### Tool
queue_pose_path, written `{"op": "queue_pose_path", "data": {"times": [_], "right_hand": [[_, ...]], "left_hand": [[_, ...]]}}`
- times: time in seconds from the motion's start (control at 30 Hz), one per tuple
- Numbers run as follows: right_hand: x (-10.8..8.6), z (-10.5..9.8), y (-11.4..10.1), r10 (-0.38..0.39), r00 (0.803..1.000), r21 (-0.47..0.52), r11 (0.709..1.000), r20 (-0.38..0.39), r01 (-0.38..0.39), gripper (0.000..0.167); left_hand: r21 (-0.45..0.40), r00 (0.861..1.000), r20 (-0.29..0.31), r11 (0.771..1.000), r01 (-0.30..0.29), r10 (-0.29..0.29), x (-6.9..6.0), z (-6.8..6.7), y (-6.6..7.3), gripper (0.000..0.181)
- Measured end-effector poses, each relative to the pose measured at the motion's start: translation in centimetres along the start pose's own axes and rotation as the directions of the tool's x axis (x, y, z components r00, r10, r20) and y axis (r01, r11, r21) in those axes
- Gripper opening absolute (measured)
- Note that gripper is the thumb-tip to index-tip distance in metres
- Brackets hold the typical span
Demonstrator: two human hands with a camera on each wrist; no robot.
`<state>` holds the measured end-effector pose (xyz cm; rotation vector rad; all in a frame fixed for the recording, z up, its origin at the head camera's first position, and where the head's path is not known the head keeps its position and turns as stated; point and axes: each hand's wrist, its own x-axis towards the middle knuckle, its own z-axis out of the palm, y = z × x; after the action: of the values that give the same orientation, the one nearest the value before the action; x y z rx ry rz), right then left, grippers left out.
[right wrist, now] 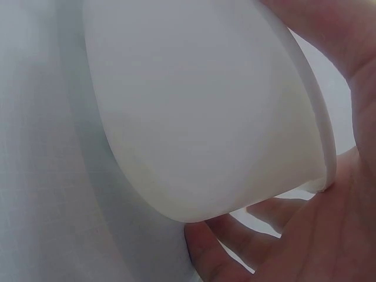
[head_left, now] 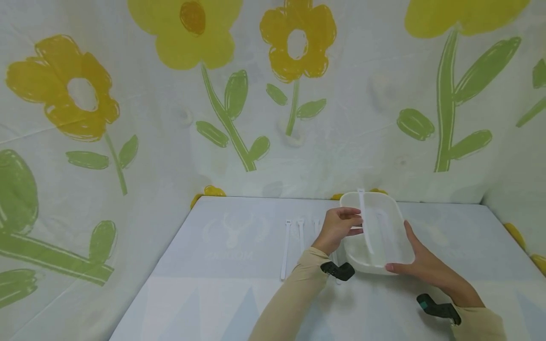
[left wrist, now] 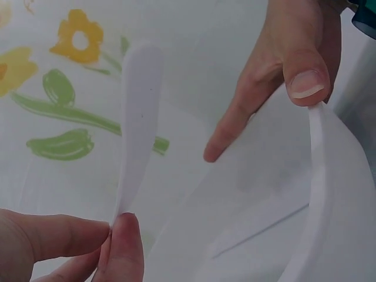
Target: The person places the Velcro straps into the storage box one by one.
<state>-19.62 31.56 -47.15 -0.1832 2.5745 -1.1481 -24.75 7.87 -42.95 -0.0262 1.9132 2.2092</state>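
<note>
My left hand [head_left: 338,227] pinches a slim white plastic stick [head_left: 365,222] between thumb and fingers, over the left side of a white container. One end of this stick is flat and rounded [left wrist: 141,100] in the left wrist view; its exact kind is unclear. My right hand [head_left: 426,258] holds the rounded rectangular white container [head_left: 377,271] by its right side, tilted, with its mouth facing me. The thumb [left wrist: 306,82] lies on the rim, and the other fingers [right wrist: 217,252] support the outer wall. Inside, another pale stick-like shape [head_left: 386,232] lies along the container.
Several similar white sticks [head_left: 286,251] lie side by side on the white table [head_left: 204,284], left of the container and partly behind my left arm. A flower-printed cloth [head_left: 341,151] hangs behind the table and along the sides. Dark devices [head_left: 338,271] are strapped at both wrists.
</note>
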Motion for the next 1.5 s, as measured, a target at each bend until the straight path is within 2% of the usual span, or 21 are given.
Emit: {"op": "queue_pose_path", "data": {"times": [0.4, 0.87, 1.3, 1.5], "right_hand": [[0.0, -0.1, -0.2, 0.039, 0.999, -0.009, 0.999, 0.015, -0.039, 0.137], [0.0, -0.1, -0.1, 0.005, 1.0, 0.009, 1.0, 0.008, -0.005, 0.135], [-0.2, 0.0, -0.4, -0.007, 1.0, 0.034, 0.999, -0.001, 0.007, 0.135], [-0.2, 0.0, -0.5, -0.005, 1.0, 0.043, 0.999, 0.007, 0.004, 0.136]], "left_hand": [[0.001, 1.0, 0.011, 1.0, -0.007, 0.007, 0.1, 0.6, -0.4, 0.018], [0.034, 1.0, 0.002, 0.999, 0.012, -0.012, 0.7, 1.4, -1.3, 0.017], [0.129, 0.999, -0.039, 0.992, 0.001, 0.004, 0.9, 3.0, -1.4, 0.015], [0.175, 0.997, -0.074, 0.984, 0.018, -0.005, 1.0, 3.5, -1.2, 0.014]]}}
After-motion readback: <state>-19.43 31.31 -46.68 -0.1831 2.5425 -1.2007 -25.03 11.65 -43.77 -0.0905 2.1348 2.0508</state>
